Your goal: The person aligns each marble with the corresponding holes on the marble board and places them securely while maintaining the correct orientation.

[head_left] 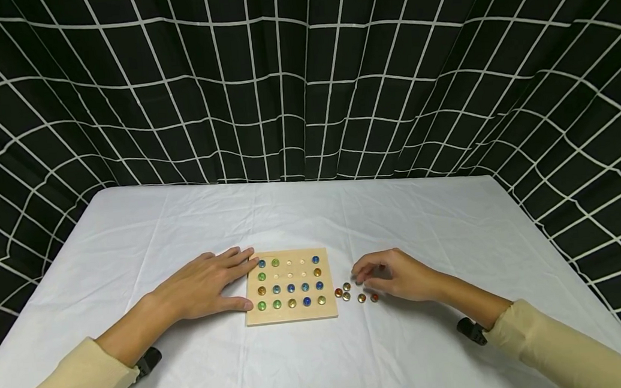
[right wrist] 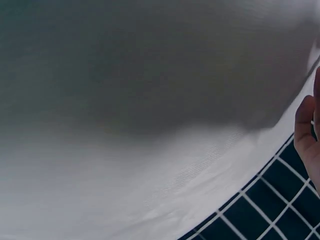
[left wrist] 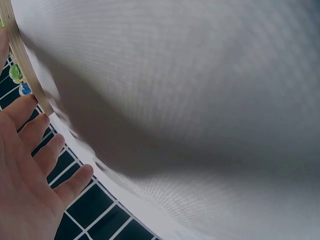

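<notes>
A pale wooden board [head_left: 292, 313] lies flat on the table, with rows of coloured glass marbles [head_left: 290, 288] seated on it. Several hollows [head_left: 290, 275] in its two far rows show bare wood. My left hand [head_left: 216, 282] rests at the board's left edge, fingers extended, thumb at the near corner. In the left wrist view, the fingertips touch the board's side [left wrist: 25, 60] near a green marble [left wrist: 15, 73]. Over the cloth to the right, my right hand [head_left: 397, 277] hovers with loosely bent fingers and a gap before the thumb. No marble shows in it.
Several loose amber and reddish marbles [head_left: 347, 296] lie between the board's right edge and the right hand. White cloth [head_left: 420, 222] covers the table. A black curtain with a white grid [head_left: 293, 99] hangs behind and at both sides.
</notes>
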